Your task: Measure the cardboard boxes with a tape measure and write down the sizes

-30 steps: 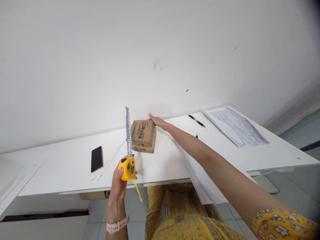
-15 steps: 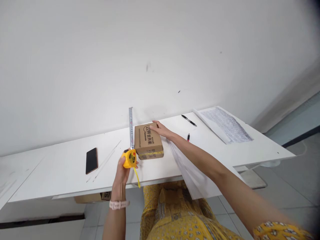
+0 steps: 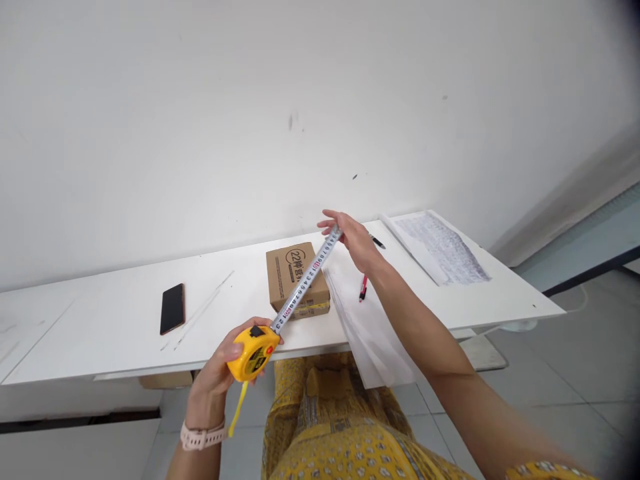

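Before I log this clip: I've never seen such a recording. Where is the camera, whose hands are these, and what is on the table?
No machine here: one camera sits on a person's head, looking forward and down, so both arms reaching in from below are that person's own. The left hand grips a yellow tape measure. The right hand pinches the far end of its tape blade, which crosses over a cardboard box. On the white table also lie a dark phone, a red pen, a black pen, a printed sheet and papers hanging over the near edge.
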Available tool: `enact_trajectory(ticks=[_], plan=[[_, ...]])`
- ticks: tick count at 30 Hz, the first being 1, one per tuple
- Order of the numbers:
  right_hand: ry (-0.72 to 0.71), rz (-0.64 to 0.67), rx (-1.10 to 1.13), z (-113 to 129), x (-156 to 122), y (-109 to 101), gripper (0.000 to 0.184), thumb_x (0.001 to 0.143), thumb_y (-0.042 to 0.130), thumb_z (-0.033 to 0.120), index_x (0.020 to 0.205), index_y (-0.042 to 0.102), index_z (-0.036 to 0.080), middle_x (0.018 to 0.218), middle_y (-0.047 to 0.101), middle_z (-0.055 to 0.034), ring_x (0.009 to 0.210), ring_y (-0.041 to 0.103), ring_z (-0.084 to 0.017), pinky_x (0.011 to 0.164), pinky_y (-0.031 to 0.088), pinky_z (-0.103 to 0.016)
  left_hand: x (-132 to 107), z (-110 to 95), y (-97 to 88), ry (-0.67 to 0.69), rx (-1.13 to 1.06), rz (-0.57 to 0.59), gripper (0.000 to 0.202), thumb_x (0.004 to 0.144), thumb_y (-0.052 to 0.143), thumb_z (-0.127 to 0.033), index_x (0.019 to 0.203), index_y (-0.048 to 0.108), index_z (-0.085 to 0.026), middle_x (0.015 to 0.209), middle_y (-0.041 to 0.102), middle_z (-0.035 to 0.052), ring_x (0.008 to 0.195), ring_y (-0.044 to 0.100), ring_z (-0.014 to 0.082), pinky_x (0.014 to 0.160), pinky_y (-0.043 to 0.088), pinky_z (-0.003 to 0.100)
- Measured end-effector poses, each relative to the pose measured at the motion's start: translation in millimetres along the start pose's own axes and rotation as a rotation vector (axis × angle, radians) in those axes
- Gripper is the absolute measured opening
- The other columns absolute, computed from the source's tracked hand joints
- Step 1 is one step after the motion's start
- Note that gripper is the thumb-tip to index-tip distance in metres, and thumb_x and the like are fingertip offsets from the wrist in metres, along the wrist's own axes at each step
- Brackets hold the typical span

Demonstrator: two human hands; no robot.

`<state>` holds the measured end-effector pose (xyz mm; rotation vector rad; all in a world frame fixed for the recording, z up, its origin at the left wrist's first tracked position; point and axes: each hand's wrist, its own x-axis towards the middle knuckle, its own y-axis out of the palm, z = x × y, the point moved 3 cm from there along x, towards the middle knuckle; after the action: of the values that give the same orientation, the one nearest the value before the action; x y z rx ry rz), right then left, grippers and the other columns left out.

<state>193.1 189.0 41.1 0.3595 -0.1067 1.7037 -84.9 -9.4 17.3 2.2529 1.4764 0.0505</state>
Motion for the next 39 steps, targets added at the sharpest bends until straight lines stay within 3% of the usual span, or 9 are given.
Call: enact_trajectory(ticks=[3,7,15,20,25,29,32,35,39], plan=[[0.023,0.024,-0.061,3.7,-15.0,-8.9,0.049,0.087,0.058,0.068,0.101,0.073,0.023,0.092,0.069,-0.0051,0.079,0.059,-0.017,0.079,0.050,-0.033,1.7,-8.8,-14.4,-0.060,-0.010,0.021,0.063,0.071,0.074,-0.047,0.123,0.063,-0.013,0.109,0.072,0.0179,0.059,0.069,0.0184,0.041,0.049,0.019],[0.050,0.044,-0.184,-9.7,-37.7,-3.3,0.051,0.089,0.052,0.069,0.089,0.071,0.023,0.061,0.047,0.0023,0.057,0.041,-0.014,0.058,0.038,-0.029,13.7,-27.4,-31.5,0.001,0.039,-0.109,0.069,0.073,0.073,-0.046,0.132,0.061,-0.013,0.108,0.072,0.0171,0.054,0.065,0.0150,0.039,0.045,0.018],[0.056,0.165,-0.314,-23.4,-45.0,44.7,0.039,0.090,0.050,0.062,0.083,0.059,0.024,0.078,0.061,-0.0014,0.072,0.054,-0.018,0.065,0.043,-0.029,72.9,-62.2,-43.7,0.299,0.182,-0.460,0.051,0.069,0.078,-0.040,0.112,0.069,-0.014,0.100,0.071,0.0099,0.073,0.066,0.0197,0.050,0.053,0.024],[0.128,0.079,-0.246,-39.8,-28.5,30.7,0.030,0.087,0.054,0.053,0.081,0.054,0.024,0.076,0.060,-0.0008,0.071,0.053,-0.017,0.063,0.043,-0.028,100.1,-71.0,-64.0,0.323,0.170,-0.523,0.043,0.068,0.075,-0.042,0.100,0.070,-0.013,0.091,0.071,0.0078,0.068,0.064,0.0177,0.042,0.044,0.022],[0.259,0.093,-0.295,-55.1,-35.7,15.5,0.030,0.088,0.054,0.054,0.092,0.058,0.025,0.067,0.055,0.0031,0.062,0.049,-0.016,0.060,0.038,-0.029,98.8,-62.4,-75.2,0.266,0.165,-0.534,0.044,0.067,0.075,-0.042,0.098,0.071,-0.012,0.084,0.071,0.0068,0.060,0.061,0.0146,0.039,0.039,0.020],[0.279,0.131,-0.384,-58.4,-38.7,16.8,0.039,0.089,0.055,0.060,0.108,0.060,0.026,0.078,0.060,0.0009,0.074,0.057,-0.018,0.071,0.044,-0.032,93.9,-57.5,-77.2,0.261,0.152,-0.540,0.045,0.069,0.073,-0.041,0.103,0.069,-0.011,0.084,0.071,0.0061,0.058,0.061,0.0137,0.040,0.042,0.020],[0.278,0.122,-0.349,-59.4,-35.1,21.1,0.050,0.087,0.057,0.061,0.124,0.058,0.026,0.109,0.065,-0.0059,0.093,0.061,-0.022,0.085,0.049,-0.037,93.1,-56.2,-77.4,0.243,0.141,-0.543,0.046,0.069,0.073,-0.041,0.103,0.069,-0.011,0.086,0.071,0.0068,0.060,0.061,0.0144,0.039,0.041,0.020],[0.284,0.134,-0.226,-63.5,-30.8,23.0,0.054,0.086,0.061,0.059,0.128,0.057,0.025,0.134,0.059,-0.0105,0.112,0.060,-0.024,0.095,0.049,-0.039,92.6,-55.4,-76.4,0.236,0.145,-0.542,0.045,0.070,0.073,-0.041,0.104,0.069,-0.011,0.088,0.071,0.0074,0.062,0.062,0.0149,0.039,0.041,0.020],[0.278,0.156,-0.176,-71.9,-27.5,16.8,0.055,0.085,0.064,0.058,0.126,0.060,0.022,0.136,0.060,-0.0124,0.125,0.056,-0.026,0.105,0.045,-0.042,91.9,-55.4,-71.2,0.246,0.208,-0.501,0.047,0.072,0.073,-0.044,0.108,0.070,-0.014,0.093,0.071,0.0078,0.069,0.064,0.0172,0.042,0.043,0.021]])
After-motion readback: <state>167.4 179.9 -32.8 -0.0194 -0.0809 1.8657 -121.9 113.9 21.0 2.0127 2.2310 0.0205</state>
